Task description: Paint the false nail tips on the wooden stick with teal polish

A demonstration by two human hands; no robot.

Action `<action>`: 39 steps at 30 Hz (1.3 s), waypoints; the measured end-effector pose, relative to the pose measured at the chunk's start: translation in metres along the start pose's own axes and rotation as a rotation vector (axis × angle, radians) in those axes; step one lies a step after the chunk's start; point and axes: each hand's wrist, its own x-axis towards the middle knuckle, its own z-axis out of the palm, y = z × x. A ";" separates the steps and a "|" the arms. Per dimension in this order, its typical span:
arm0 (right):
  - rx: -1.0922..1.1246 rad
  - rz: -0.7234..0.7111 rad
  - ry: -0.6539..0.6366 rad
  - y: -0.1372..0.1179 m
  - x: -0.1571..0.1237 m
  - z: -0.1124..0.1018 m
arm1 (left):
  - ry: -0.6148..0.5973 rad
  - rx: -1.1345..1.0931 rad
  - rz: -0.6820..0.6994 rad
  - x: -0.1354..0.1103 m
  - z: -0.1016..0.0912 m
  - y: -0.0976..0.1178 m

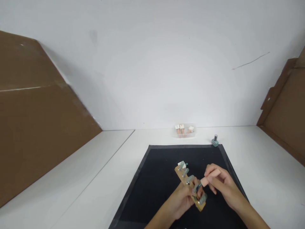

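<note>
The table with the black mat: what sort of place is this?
Probably a workstation for small handwork: a wood-coloured strip held over a black mat, brown panels at both sides, and a clear tray of small parts.

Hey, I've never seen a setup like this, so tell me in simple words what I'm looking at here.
There's no machine here, just a person's two bare hands. The single picture comes from a camera worn on the head, looking forward and down.

The left hand holds a strip with grey-green knobs along it. The right hand holds a pale stick, its end close to one knob; whether they touch is hard to tell.

Both hands are above a black mat on a white table. Beyond the mat sits a clear box with white-topped pieces inside. A loose grey-green part stands by the mat's far right corner.
</note>
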 end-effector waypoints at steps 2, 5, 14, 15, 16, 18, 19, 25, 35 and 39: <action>-0.021 -0.011 0.002 0.000 0.000 -0.001 | 0.003 -0.001 -0.004 0.000 0.000 0.000; -0.034 -0.023 -0.002 0.000 -0.001 -0.001 | 0.013 0.003 -0.005 -0.001 0.000 0.001; -0.056 -0.041 0.025 -0.002 -0.001 0.001 | 0.008 -0.017 -0.007 -0.001 0.000 0.002; -0.057 -0.044 0.028 -0.003 -0.001 0.001 | 0.013 -0.015 -0.009 -0.001 0.001 0.002; -0.057 -0.048 0.031 -0.003 -0.001 0.002 | 0.019 -0.013 -0.013 -0.002 0.001 0.003; -0.057 -0.053 0.042 -0.002 -0.001 0.002 | 0.033 -0.009 -0.016 -0.002 0.000 0.003; -0.059 -0.055 0.047 -0.002 -0.001 0.001 | 0.037 -0.008 -0.016 -0.002 0.000 0.002; -0.066 -0.062 0.079 -0.003 -0.001 0.002 | 0.008 -0.016 -0.006 -0.003 -0.001 0.002; -0.022 -0.083 0.143 0.000 0.000 0.003 | -0.008 -0.014 0.008 -0.005 -0.002 0.003; 0.075 -0.081 0.147 0.003 -0.001 0.002 | 0.005 -0.007 0.005 -0.006 -0.002 0.004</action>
